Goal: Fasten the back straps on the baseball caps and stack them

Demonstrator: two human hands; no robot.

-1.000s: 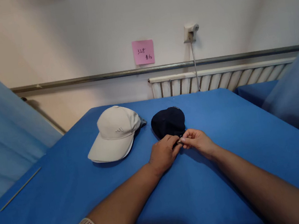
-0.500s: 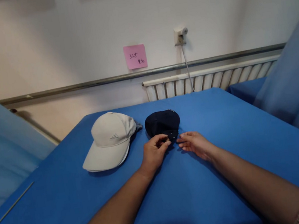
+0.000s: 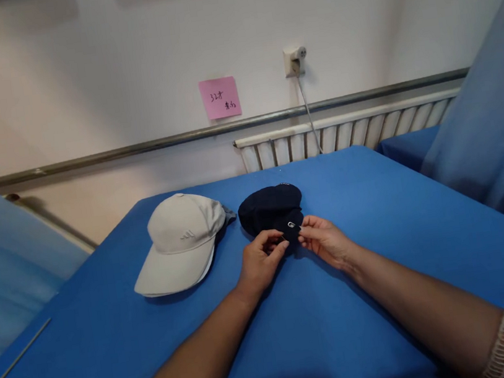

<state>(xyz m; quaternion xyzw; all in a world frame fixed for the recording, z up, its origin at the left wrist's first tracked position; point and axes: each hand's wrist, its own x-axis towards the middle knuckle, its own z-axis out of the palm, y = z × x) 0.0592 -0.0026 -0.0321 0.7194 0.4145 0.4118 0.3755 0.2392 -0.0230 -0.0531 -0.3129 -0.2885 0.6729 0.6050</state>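
Observation:
A dark navy cap [image 3: 269, 206] lies on the blue-covered table [image 3: 382, 246], just right of a beige cap [image 3: 179, 238]. Both of my hands meet at the navy cap's near edge. My left hand [image 3: 262, 261] pinches the dark strap there with curled fingers. My right hand [image 3: 322, 240] pinches the same strap from the right, at a small metal buckle [image 3: 291, 225]. Both forearms reach in from the bottom of the view.
A wall runs behind the table with a pink sticky note [image 3: 219, 98], a metal rail [image 3: 133, 147], a white radiator [image 3: 338, 133] and a socket with a cable [image 3: 294, 61]. Blue fabric panels stand at the left [image 3: 2, 249] and right [image 3: 495, 117].
My right hand, open half a second ago, has closed on the strap's buckle again. My left hand stays pinched at the cap's edge. The view has drifted to the right.

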